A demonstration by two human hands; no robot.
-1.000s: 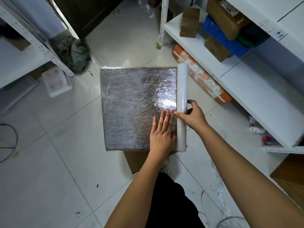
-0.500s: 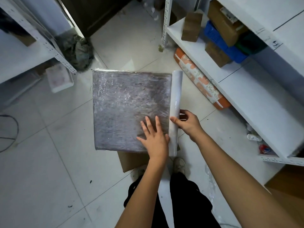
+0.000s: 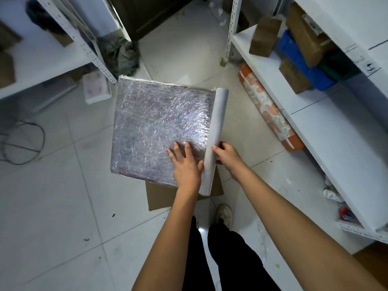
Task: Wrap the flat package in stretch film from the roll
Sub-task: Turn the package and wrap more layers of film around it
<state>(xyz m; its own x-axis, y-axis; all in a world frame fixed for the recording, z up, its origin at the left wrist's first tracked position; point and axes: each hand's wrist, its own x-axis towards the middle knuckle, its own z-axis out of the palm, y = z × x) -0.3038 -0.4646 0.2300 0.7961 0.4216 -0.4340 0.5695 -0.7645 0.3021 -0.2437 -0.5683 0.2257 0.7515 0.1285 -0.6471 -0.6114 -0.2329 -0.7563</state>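
The flat square package (image 3: 155, 127) lies on a brown cardboard box (image 3: 159, 196), its top covered in crinkled shiny stretch film. Along its right edge lies the long white film roll (image 3: 214, 135), with film running from it onto the package. My left hand (image 3: 185, 164) presses flat on the package's near right corner, fingers straight and spread. My right hand (image 3: 225, 156) grips the roll near its lower half from the right side.
White metal shelving (image 3: 315, 122) runs along the right with cardboard boxes and a blue crate (image 3: 302, 61). An orange patterned bag (image 3: 270, 110) lies under it. Another shelf (image 3: 52, 59) stands at left, with crumpled cloth (image 3: 121, 55) and a wire hoop (image 3: 21, 141) on the tiled floor.
My left hand has slid left over the package top and spread its fingers. The roll stays against the right edge in my right hand. The camera view has shifted and tilted.
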